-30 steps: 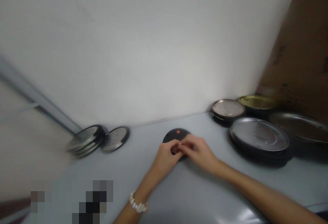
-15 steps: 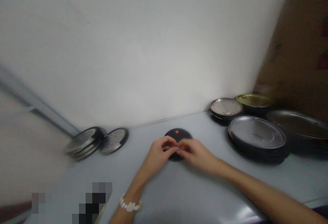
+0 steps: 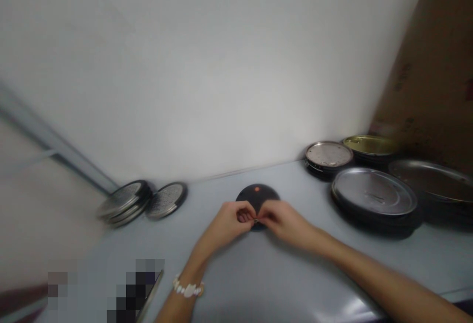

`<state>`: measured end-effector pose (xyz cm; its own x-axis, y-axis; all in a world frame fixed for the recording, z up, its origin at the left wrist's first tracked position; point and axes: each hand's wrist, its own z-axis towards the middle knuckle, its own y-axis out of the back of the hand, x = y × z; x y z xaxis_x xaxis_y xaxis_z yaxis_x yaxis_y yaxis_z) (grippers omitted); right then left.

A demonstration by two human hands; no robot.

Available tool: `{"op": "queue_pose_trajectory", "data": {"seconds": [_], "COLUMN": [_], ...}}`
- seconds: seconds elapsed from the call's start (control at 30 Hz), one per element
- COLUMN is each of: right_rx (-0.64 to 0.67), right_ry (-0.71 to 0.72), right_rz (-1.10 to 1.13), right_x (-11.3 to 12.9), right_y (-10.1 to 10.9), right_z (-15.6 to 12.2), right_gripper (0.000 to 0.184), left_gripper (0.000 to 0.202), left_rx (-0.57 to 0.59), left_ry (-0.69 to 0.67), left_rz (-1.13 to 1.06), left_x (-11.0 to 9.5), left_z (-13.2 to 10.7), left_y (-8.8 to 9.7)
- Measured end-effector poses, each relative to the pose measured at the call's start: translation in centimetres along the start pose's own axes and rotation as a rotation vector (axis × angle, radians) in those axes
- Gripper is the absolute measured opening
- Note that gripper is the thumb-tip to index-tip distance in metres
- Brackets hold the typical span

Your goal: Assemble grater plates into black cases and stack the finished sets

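- Your left hand & right hand met fingertip to fingertip, both pinching a tiny piece; too small to tell what it was.
- Forearms lay low over the table, prob. to steady fine work.
- The black disc lay flat just behind your fingertips, orange dot up, within easy reach.
- Lid stacks sat left by the wall, big metal lids right, both well apart from your hands.

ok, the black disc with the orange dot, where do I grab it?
Probably the rim. The black disc lies flat and thin on the table, so no face offers a hold. Its left and right edges are bare; the left hand and right hand pinch together over its near edge. Come from above, fingers straddling it side to side.
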<state>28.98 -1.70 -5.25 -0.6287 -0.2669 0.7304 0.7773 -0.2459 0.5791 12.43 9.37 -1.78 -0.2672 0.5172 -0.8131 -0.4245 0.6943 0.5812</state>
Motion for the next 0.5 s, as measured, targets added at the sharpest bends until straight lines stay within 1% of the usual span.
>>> {"op": "queue_pose_trajectory", "data": {"seconds": [0.13,0.3,0.5], "right_rx": [0.012,0.037,0.063], "right_ry": [0.065,0.111,0.172], "right_rz": [-0.065,-0.157,-0.216], "right_x": [-0.37,-0.46,-0.76], "right_y": [-0.23,-0.54,-0.75], "right_z": [-0.14,-0.39,-0.58], "right_gripper": [0.021,0.019,0.021], "left_gripper": [0.013,0.012,0.014], "left_rx": [0.009,0.007,0.018], "left_ry": [0.002,-0.001,-0.074], "left_rz": [0.046,0.102,0.19], "left_x": [0.59,1.04,0.71], "left_z": [0.06,-0.02,-0.17], "left_y": [0.43,0.77,0.75]}}
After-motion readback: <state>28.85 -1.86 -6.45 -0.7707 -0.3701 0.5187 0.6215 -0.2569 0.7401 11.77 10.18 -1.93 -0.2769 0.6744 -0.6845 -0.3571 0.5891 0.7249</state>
